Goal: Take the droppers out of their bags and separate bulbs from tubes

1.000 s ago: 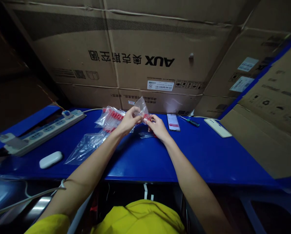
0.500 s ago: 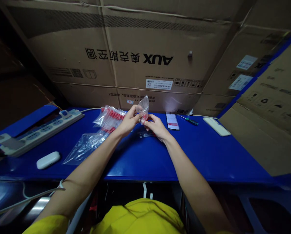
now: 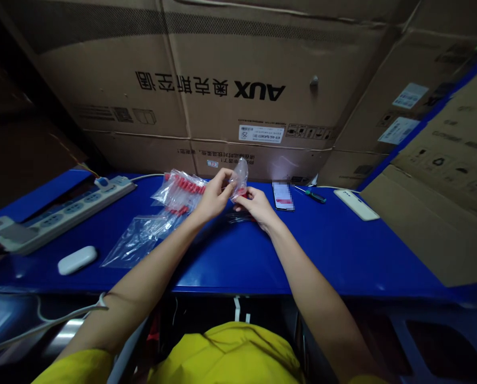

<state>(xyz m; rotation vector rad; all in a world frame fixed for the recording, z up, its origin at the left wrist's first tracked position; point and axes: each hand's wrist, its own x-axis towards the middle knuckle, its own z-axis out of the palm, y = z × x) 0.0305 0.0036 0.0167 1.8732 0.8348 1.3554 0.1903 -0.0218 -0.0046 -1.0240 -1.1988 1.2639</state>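
Observation:
Near the back of the blue table, my left hand (image 3: 218, 193) pinches a small clear plastic bag (image 3: 241, 172) that stands up between my hands. My right hand (image 3: 257, 207) is closed at the bag's lower end, where a red piece (image 3: 240, 194) shows; the fingers partly hide it. Under my hands lie some thin clear pieces with a bit of red (image 3: 242, 217), mostly in shadow. Left of my left hand is a pile of clear bags with red parts (image 3: 182, 188). A larger flat clear bag (image 3: 132, 242) lies in front of that pile.
On the left stand a white power strip (image 3: 68, 213) and a white earbud case (image 3: 77, 260). To the right lie a lit phone (image 3: 282, 196), a green screwdriver (image 3: 315, 196) and a white power bank or phone (image 3: 356, 205). Large cardboard boxes (image 3: 206, 48) wall the table's back and right.
My left hand has shifted slightly away from the right one, and the bag leans a little more to the right. The view has tilted slightly.

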